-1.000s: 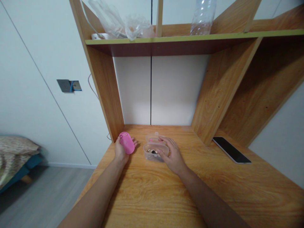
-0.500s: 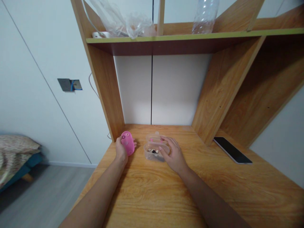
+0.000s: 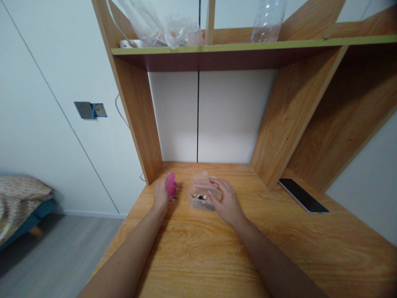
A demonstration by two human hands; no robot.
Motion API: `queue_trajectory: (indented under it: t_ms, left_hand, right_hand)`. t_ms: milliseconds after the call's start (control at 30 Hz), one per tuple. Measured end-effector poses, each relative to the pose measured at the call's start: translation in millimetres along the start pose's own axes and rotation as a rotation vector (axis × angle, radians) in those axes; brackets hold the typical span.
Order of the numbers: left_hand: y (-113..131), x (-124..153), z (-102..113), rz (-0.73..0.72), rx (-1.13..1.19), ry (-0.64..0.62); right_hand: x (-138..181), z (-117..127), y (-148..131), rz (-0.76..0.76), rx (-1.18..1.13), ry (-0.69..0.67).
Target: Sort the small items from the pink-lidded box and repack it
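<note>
My left hand (image 3: 161, 194) grips a pink oval lid (image 3: 170, 186) and holds it on edge, tilted toward the right, just above the wooden desk (image 3: 217, 248). Something small lies on the desk right under the lid; I cannot make it out. A small clear plastic container (image 3: 203, 195) with several small dark and metallic pieces inside stands to the right of the lid. My right hand (image 3: 228, 200) rests against the container's right side, fingers curled over its rim.
A black phone (image 3: 299, 195) lies flat at the right, near the slanted wooden panel. The upper shelf (image 3: 248, 46) carries crumpled clear plastic bags (image 3: 161, 25) and a clear bottle (image 3: 268, 20). A bed corner (image 3: 18, 203) shows at far left, on the floor side.
My left hand has turned the pink lid from facing up to standing on edge, tipped toward the container. My right hand has stayed on the container.
</note>
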State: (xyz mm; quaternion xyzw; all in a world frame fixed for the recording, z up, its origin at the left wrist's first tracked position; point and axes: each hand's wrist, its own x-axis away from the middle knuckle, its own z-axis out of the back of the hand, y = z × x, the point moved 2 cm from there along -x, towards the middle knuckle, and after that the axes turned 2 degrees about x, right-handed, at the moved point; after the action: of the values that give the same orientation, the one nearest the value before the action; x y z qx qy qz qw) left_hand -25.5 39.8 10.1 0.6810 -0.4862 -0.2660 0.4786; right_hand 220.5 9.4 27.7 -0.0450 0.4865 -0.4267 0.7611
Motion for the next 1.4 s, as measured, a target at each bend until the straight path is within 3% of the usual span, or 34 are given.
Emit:
queue_trajectory:
  t_ms: [333,500,633,767,933,1100,1267,1400]
  left_hand:
    - [-4,-2,2,-0.165,-0.115,-0.071]
    - [3,16,-10,-0.317,-0.228,-0.325]
    - [4,27,-17,-0.328,-0.248,-0.425]
    - [3,26,-12,-0.37,-0.249,-0.372]
    - [3,15,-3,-0.457,-0.199,-0.155]
    - [4,7,1,-0.417,-0.025,-0.018]
    - [7,10,-2,-0.318,0.115,0.003]
    - [10,19,-7,-0.304,0.1,-0.158]
  right_hand:
    - [-1,-2,1,0.006,0.009,-0.067]
    - [0,-3,-1,0.022,-0.032,-0.127]
    - [1,-4,-1,0.025,-0.051,-0.137]
    - [2,-4,-3,0.042,-0.068,-0.174]
    - [2,-2,-7,0.06,-0.072,-0.215]
    - [3,-2,-10,0.086,-0.077,-0.254]
    - [3,-4,-6,0.07,-0.047,-0.208]
    - [1,-4,3,0.027,0.0,-0.094]
